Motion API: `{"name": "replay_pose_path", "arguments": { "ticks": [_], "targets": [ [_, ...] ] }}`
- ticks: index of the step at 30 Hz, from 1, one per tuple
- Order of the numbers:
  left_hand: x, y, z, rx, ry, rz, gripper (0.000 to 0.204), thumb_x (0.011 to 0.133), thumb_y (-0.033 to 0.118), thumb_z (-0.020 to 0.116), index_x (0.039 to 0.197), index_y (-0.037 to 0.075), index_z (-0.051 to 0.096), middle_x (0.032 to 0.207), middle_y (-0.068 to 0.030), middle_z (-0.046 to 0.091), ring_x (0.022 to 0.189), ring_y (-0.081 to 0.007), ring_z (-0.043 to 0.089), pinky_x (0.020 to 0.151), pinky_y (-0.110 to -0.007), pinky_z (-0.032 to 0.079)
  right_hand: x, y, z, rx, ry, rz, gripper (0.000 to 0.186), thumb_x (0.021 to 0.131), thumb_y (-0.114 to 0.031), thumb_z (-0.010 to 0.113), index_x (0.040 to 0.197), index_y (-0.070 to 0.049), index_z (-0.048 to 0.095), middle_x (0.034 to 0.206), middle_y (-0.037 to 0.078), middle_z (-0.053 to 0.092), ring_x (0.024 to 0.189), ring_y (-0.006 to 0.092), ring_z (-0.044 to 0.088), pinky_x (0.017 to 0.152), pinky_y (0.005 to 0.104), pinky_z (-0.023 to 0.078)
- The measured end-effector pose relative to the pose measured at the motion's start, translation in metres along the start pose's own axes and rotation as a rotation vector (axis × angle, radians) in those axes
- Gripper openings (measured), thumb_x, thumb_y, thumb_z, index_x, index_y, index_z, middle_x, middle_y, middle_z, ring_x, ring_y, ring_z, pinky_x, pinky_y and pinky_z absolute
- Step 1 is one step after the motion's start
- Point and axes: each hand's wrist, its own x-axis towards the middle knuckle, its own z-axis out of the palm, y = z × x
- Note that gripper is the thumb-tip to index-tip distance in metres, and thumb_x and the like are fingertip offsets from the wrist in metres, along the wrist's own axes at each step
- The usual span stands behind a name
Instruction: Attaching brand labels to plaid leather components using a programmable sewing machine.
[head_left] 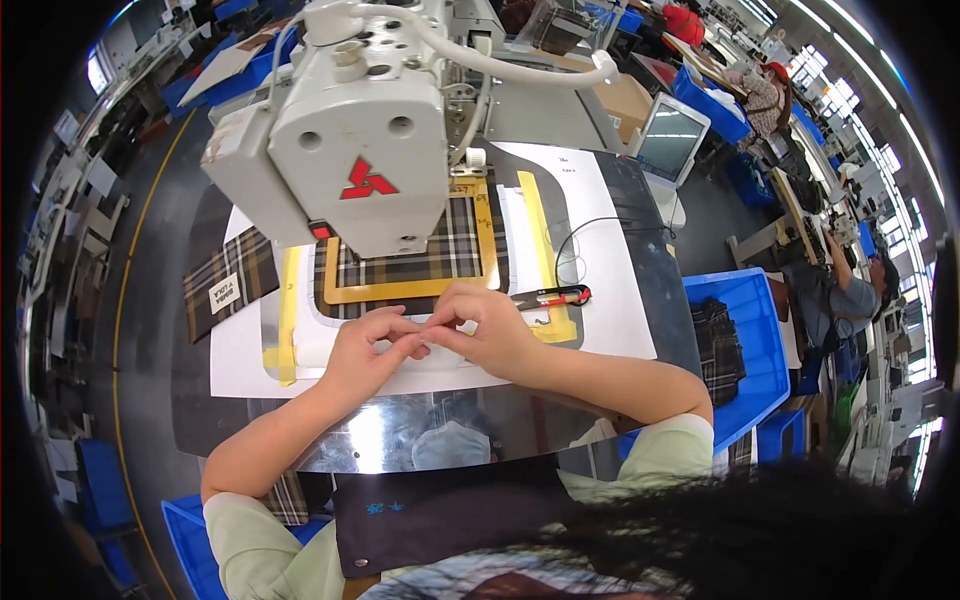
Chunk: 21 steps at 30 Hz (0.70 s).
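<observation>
My left hand (372,350) and my right hand (484,328) meet at the fingertips in front of a large white sewing machine (345,165). Both pinch closed; anything between the fingers is too small to make out. Just beyond them, a yellow rectangular frame (415,290) lies around dark plaid fabric (458,238) under the machine head. A clear template with yellow tape strips (538,235) surrounds it, over white paper (610,290). Right of my right hand rests a slim red-and-black hand tool (553,297). The machine head hides part of the fabric.
Another plaid piece (232,282) with a white label lies at the left. A blue bin (765,345) holding plaid pieces stands at the right, below a screen (672,140). The shiny metal table edge (400,435) is close to me. Other people work at far right.
</observation>
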Motion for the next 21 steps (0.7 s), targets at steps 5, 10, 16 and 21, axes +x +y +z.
{"name": "replay_pose_path", "arguments": {
  "ticks": [5,10,16,21],
  "targets": [
    [0.005,-0.008,-0.005,0.288,0.081,0.079,0.006,0.082,0.012,0.064,0.083,0.007,0.067,0.069,-0.0035,0.067,0.070,-0.0173,0.063,0.095,-0.040,0.041,-0.002,0.006,-0.055,-0.082,0.183,-0.037,0.006,0.079,-0.007,0.070,0.080,-0.002,0.067,0.077,0.006,0.060,0.068,0.0132,0.056,0.062,0.0252,0.045],
    [0.006,-0.011,-0.003,0.455,0.258,0.045,0.004,0.077,0.008,0.064,0.079,0.007,0.068,0.065,-0.0031,0.062,0.063,-0.0216,0.056,0.074,-0.034,0.042,-0.005,0.070,-0.191,-0.596,0.811,-0.019,0.019,0.085,-0.014,0.063,0.075,0.002,0.062,0.068,0.007,0.058,0.061,0.0123,0.052,0.058,0.0256,0.041],
    [0.007,-0.021,0.000,0.518,0.217,0.131,0.003,0.076,0.006,0.063,0.076,0.006,0.066,0.062,-0.0045,0.058,0.065,-0.0232,0.055,0.075,-0.036,0.042,-0.030,0.190,-0.331,-1.155,0.827,0.264,0.019,0.087,-0.019,0.055,0.092,-0.004,0.064,0.106,0.010,0.062,0.089,0.0290,0.062,0.076,0.0386,0.049],
    [-0.020,-0.086,-0.019,0.709,0.113,0.019,0.003,0.072,0.006,0.065,0.075,0.007,0.065,0.063,-0.0065,0.056,0.066,-0.0268,0.053,0.076,-0.038,0.042,-0.030,0.241,-0.352,-1.202,0.665,0.549,0.019,0.081,-0.015,0.057,0.097,-0.007,0.063,0.134,0.010,0.047,0.098,0.0319,0.060,0.083,0.0423,0.049]
  ]
}}
